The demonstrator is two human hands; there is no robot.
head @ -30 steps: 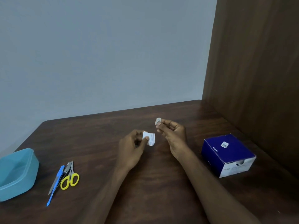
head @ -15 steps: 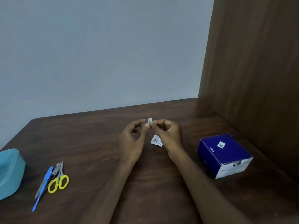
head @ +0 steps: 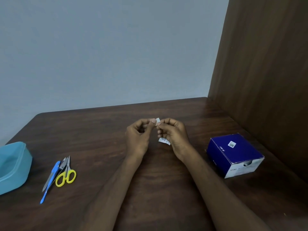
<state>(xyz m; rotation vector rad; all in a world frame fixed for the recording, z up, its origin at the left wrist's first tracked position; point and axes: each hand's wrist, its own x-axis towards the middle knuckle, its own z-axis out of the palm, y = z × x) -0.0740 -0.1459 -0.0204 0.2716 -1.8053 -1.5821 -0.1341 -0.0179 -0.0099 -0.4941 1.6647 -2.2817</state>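
Note:
Both hands are raised a little above the dark wooden table (head: 100,134), fingertips meeting. My left hand (head: 139,136) and my right hand (head: 173,132) each pinch the same small white piece (head: 158,121) between thumb and forefinger. A white printed wrapper (head: 164,141) hangs from under my right hand's lower fingers, which curl over it. What the small white piece is cannot be made out.
A dark blue and white cardboard box (head: 233,154) stands to the right, close to a brown wooden side panel (head: 266,72). On the left lie yellow-handled scissors (head: 65,174), a blue-handled tool (head: 50,180) and metal tweezers. A teal plastic tub (head: 13,165) sits at the left edge.
The hands came together: the left let go of the wrapper and now pinches the small white piece with the right. The wrapper now hangs under my right hand.

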